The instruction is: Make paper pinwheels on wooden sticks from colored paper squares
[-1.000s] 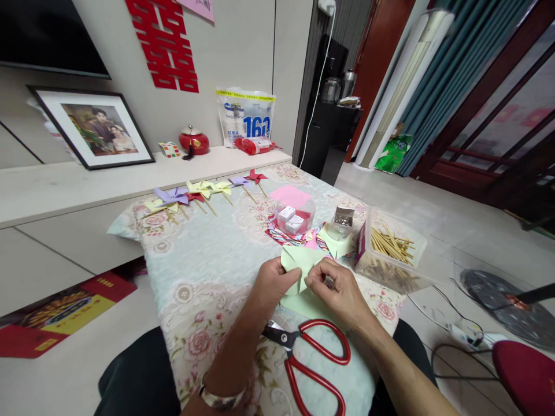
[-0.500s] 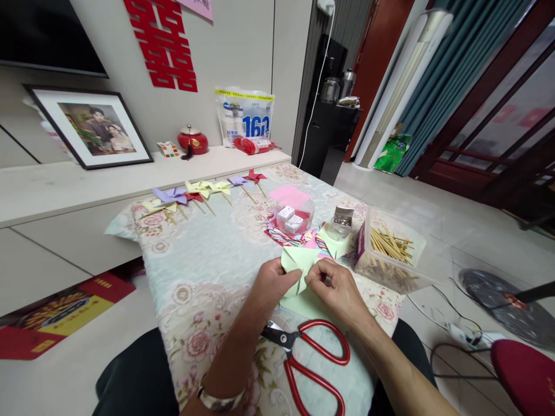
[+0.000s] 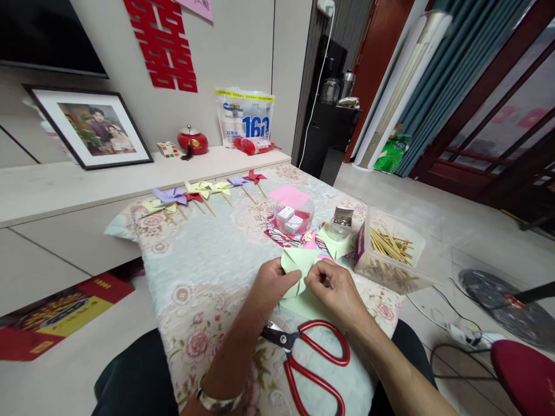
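Pale green paper (image 3: 299, 260), its corners folded inward like a pinwheel, is pinched in my left hand (image 3: 273, 289), thumb over its middle. From the other side my right hand (image 3: 338, 289) meets it, thumb and fingertips pressed together close to the paper's centre; whatever they grip is too small or hidden. Another pale green sheet (image 3: 307, 305) lies under my hands on the table. Nearer to me rest scissors (image 3: 284, 340) with red handles, the blades partly covered by my left forearm.
Finished pinwheels (image 3: 197, 189) on sticks lie along the far left. A clear tub (image 3: 313, 215) with small white boxes sits on patterned paper. At right are a small open container of pins (image 3: 342, 218) and a plastic box (image 3: 359, 248) of wooden sticks.
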Motion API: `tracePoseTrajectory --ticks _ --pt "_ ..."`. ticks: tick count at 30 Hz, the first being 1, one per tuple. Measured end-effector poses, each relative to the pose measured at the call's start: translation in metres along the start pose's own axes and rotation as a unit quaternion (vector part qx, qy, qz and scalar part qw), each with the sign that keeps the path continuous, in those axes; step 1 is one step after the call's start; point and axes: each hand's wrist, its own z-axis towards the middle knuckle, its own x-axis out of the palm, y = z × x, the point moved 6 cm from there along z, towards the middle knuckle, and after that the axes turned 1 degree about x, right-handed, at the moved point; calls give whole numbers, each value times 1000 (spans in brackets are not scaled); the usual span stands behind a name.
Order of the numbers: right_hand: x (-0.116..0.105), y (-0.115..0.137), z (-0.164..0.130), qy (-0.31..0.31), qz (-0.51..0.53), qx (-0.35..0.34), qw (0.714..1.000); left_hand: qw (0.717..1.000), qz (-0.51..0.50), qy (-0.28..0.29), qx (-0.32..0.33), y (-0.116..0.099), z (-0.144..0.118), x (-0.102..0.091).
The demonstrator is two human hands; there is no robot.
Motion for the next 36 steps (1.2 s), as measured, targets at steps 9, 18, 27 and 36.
tracePoseTrajectory --ticks 9,18,27,36 --pt "1 2 1 1 -9 -4 1000 1000 18 -4 0 -1 1 0" --pt "1 1 2 1 -2 8 1000 1000 21 -15 -1 3 0 -1" --pt "1 2 2 -3 1 12 1000 999 28 -25 3 2 2 -2" --pt "-20 9 -2 -15 22 -5 1000 999 42 -6 -17 4 2 -2"
